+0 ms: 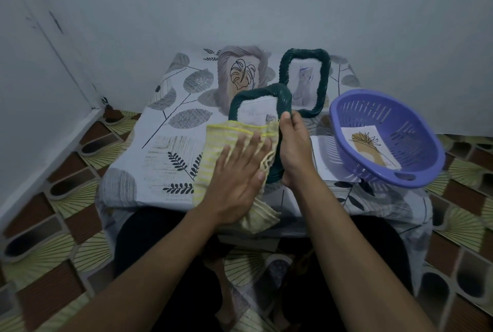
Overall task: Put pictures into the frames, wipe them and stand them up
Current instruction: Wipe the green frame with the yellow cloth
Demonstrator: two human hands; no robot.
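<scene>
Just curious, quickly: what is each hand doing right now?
Left hand: open, flat, pressing the cloth against the frame.
Right hand: closed, gripping the frame's edge.

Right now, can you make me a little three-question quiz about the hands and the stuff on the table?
1. True or false: the left hand presses a yellow cloth flat on the green frame, while the right hand grips that frame's edge.
2. How many other frames stand upright behind it?
3. What lies in the purple basket? A) a picture B) a cloth C) a frame

Key
1. True.
2. Two: the grey frame and the second green frame.
3. A, a picture.
</scene>
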